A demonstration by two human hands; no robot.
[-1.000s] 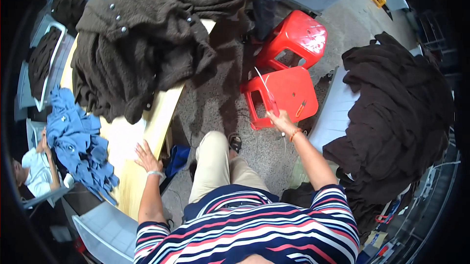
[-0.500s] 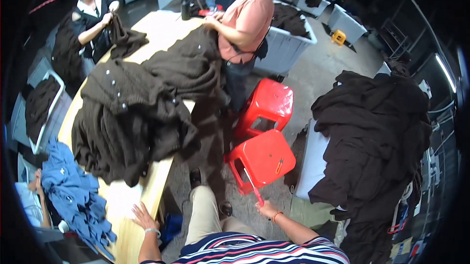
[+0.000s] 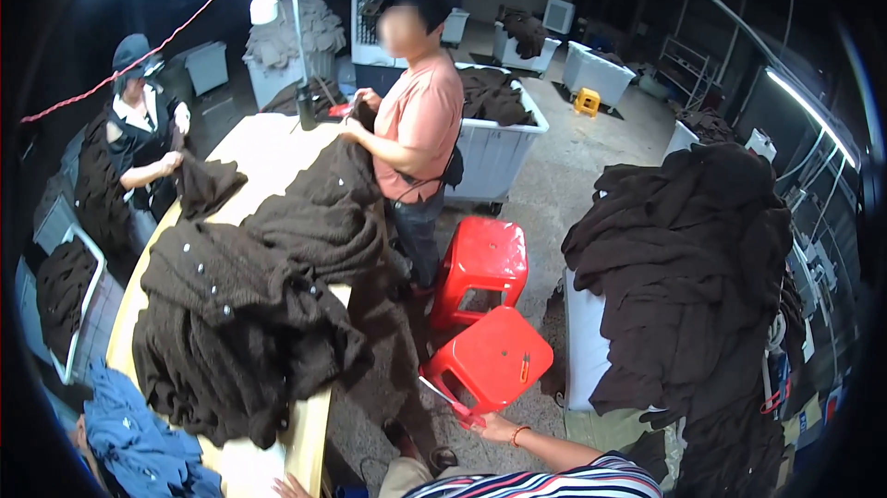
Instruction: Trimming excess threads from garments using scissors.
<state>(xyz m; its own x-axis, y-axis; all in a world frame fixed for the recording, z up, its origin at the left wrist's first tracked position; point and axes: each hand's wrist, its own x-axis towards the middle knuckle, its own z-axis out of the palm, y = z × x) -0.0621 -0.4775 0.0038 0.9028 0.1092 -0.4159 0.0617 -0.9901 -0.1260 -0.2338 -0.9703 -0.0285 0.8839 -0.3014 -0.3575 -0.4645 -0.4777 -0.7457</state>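
Observation:
My right hand point(image 3: 499, 429) is closed round the red handle of a tool with a long thin silver blade point(image 3: 443, 394); its exact kind is unclear. The blade points left, beside the nearer red plastic stool point(image 3: 490, 350). On that stool's seat lies a small orange-and-black cutter point(image 3: 524, 367). At the bottom edge, my left hand point(image 3: 292, 487) shows only its fingers, apart and resting on the pale wooden table point(image 3: 309, 424). Dark brown knit garments point(image 3: 222, 313) with small white spots are heaped on the table ahead of it.
A second red stool point(image 3: 485, 258) stands behind the first. On the right is a large dark cloth pile point(image 3: 674, 276). Blue garments point(image 3: 139, 433) hang at the left. A person in pink point(image 3: 420, 110) and one in a cap point(image 3: 139, 128) handle dark cloth across the table.
The view has tipped upward, so more of the room shows and my left hand has dropped to the lower edge. The tool's blade has swung from pointing up to pointing left.

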